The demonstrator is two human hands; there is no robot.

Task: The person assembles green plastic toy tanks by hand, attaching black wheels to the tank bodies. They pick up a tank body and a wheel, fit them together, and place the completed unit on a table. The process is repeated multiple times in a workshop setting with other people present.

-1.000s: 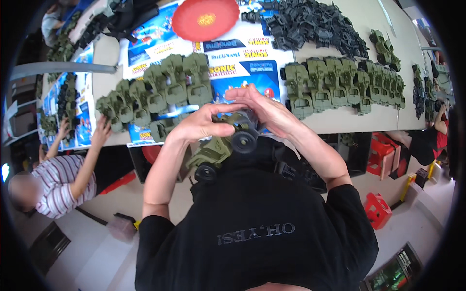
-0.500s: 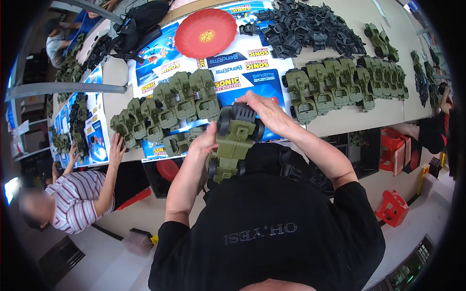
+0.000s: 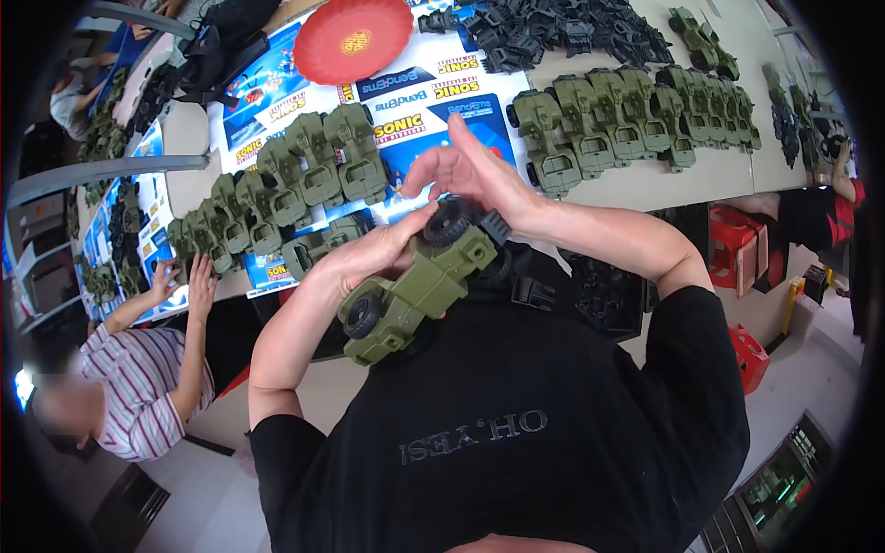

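Note:
An olive-green toy jeep (image 3: 419, 290) with black wheels is held tilted in front of my chest. My left hand (image 3: 378, 253) grips it from the far left side, the thumb near a front wheel and the other fingers mostly hidden. A black ribbed part (image 3: 495, 226) sits at the jeep's far right end. Just beyond that end, my right hand (image 3: 479, 180) is raised with thumb and fingers apart and nothing in it. Beyond my hands, a row of similar green jeeps (image 3: 318, 170) stands to the left, and another row of jeeps (image 3: 590, 124) to the right.
A heap of black plastic parts (image 3: 572, 32) and a red scalloped plate (image 3: 355, 41) lie at the back of the table. Printed sheets (image 3: 419, 124) cover part of the tabletop. At left, a co-worker in a striped shirt (image 3: 152, 373) reaches to the table. Red stools (image 3: 733, 249) stand at right.
The jeep has turned from nearly upright to a slant, its near end swinging left. My right hand has come off its far end and opened. The view has shifted slightly.

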